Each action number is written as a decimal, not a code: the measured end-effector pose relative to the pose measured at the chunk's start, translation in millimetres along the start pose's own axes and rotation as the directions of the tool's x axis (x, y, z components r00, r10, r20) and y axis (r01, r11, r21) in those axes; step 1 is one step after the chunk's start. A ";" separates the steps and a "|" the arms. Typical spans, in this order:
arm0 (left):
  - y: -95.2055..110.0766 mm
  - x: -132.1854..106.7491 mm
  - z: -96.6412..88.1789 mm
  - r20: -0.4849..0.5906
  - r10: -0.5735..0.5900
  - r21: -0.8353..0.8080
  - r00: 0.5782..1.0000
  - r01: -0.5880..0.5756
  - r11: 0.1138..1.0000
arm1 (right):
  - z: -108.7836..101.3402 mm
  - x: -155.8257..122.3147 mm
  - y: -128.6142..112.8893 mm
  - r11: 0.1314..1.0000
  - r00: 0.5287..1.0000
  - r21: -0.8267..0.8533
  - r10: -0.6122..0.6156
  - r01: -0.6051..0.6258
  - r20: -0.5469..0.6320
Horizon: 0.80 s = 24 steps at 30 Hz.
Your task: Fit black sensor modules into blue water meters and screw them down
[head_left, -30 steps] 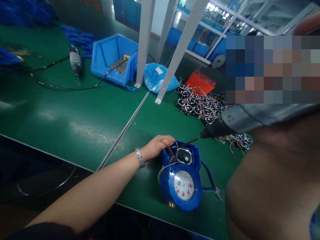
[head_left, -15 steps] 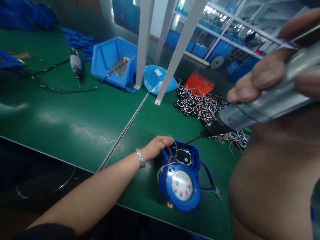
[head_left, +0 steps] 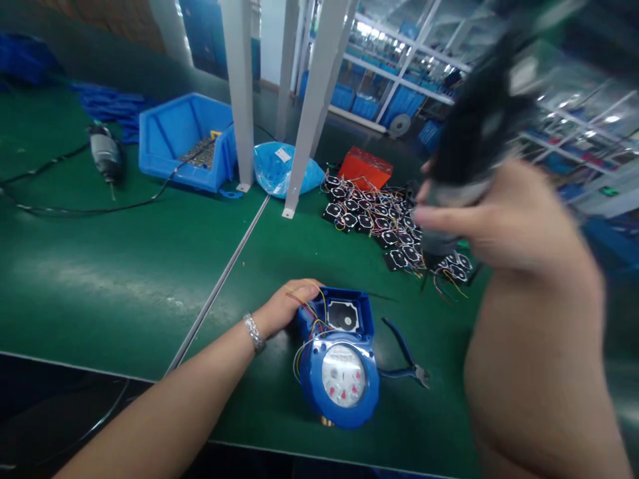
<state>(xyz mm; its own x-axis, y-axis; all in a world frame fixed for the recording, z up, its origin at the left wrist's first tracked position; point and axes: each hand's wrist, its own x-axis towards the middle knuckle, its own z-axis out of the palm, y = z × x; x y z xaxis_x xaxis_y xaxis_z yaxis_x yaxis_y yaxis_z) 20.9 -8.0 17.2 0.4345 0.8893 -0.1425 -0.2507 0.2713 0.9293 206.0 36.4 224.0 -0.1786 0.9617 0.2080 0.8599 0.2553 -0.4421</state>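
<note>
A blue water meter (head_left: 339, 362) with a white dial lies on the green table (head_left: 150, 266), its upper compartment showing a small black and white motor and coloured wires. My left hand (head_left: 282, 306) grips the meter's upper left side, fingers curled round its edge. My right hand (head_left: 499, 213) is raised at the right, closed round an electric screwdriver (head_left: 474, 133) that is blurred by motion and lifted well above the meter.
Blue-handled pliers (head_left: 402, 356) lie right of the meter. A pile of small black motors with wires (head_left: 389, 226) sits behind, with an orange box (head_left: 364, 166), a blue plastic bag (head_left: 282, 169), a blue bin (head_left: 184, 143) of screws and another screwdriver (head_left: 104, 156). White frame posts (head_left: 314, 100) stand mid-table.
My right hand has lifted the electric screwdriver up and away from the meter's compartment, where its bit was resting. My left hand keeps its hold on the meter. The view shifted a little.
</note>
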 end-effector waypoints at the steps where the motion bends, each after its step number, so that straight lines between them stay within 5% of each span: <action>1: -0.4 0.0 -0.3 0.005 0.005 0.001 1.000 -0.005 1.000 | 17.8 0.8 9.1 0.990 0.996 -0.129 0.059 -0.049 0.074; 4: -1.6 -0.1 -1.7 0.013 0.016 0.012 1.000 -0.016 1.000 | 73.6 1.1 48.3 0.958 0.946 -0.285 0.101 -0.009 0.309; 8: -2.2 -1.1 -2.9 0.039 0.012 0.069 0.999 -0.015 0.998 | 120.4 -8.5 100.1 0.955 0.899 -0.291 0.178 -0.059 0.401; 14: 0.5 -1.4 -1.5 0.060 -0.025 0.075 0.998 0.020 0.997 | 116.4 -43.2 112.4 0.967 0.941 -0.197 0.211 -0.161 0.265; 17: 2.4 -1.6 -0.9 0.066 -0.031 0.105 0.997 0.024 0.994 | 108.5 -72.0 98.8 0.970 0.930 0.134 0.148 -0.203 0.336; 20: 4.3 -2.4 0.1 0.074 -0.041 0.128 0.996 0.032 0.991 | 107.4 -96.5 88.0 0.752 0.866 0.569 0.005 -0.333 0.500; 24: 7.9 -3.4 2.2 0.071 -0.023 0.152 0.997 0.012 0.988 | 114.6 -109.3 83.2 0.575 0.824 0.693 -0.057 -0.434 0.564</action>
<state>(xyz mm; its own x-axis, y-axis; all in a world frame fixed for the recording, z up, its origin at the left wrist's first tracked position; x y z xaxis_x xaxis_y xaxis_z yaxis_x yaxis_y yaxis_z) 19.3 -9.7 25.8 0.5006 0.8544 -0.1392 -0.1115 0.2230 0.9684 242.3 -36.0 64.5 -0.4661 0.8340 -0.2953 0.2407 -0.2016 -0.9494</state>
